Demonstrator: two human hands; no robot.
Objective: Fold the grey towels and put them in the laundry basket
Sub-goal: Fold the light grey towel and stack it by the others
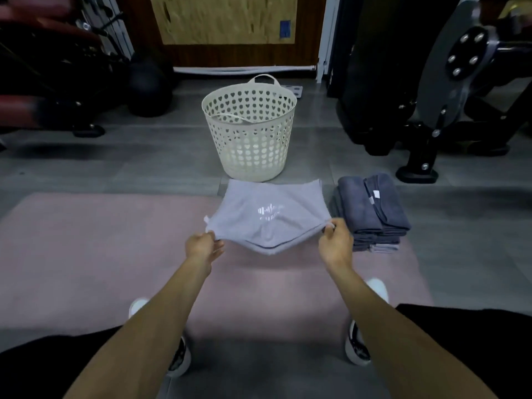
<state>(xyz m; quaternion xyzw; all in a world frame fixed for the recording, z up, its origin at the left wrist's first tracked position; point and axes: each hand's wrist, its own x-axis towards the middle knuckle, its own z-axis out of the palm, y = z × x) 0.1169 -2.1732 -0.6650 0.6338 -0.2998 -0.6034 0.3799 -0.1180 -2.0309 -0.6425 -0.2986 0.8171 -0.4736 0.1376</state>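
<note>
1. Pinching the near-left corner of the light grey towel point(269, 214), the left hand point(201, 246) has thumb and fingertips closed on the cloth; the other fingers look loosely extended below it.
2. Stretched between the two hands, the towel runs with its long axis left to right across the view, its near edge sagging in the middle. Its far edge reaches toward the foot of the laundry basket point(250, 131); whether that edge rests on the pink mat point(86, 254) or hangs just above it cannot be told.
3. Directly beyond the towel stands the basket, upright, on the centre line between the two grips. It lies away from the person, so neither hand is clearly nearer to it.
4. At the near-right corner, the right hand point(335, 243) curls its fingers and pinches the cloth.
5. Just beside the right hand sits a stack of darker folded towels point(374, 214), near the towel's right edge.
6. Judging from this, the next fold likely carries the held near edge forward toward the far edge, both hands moving together.
</note>
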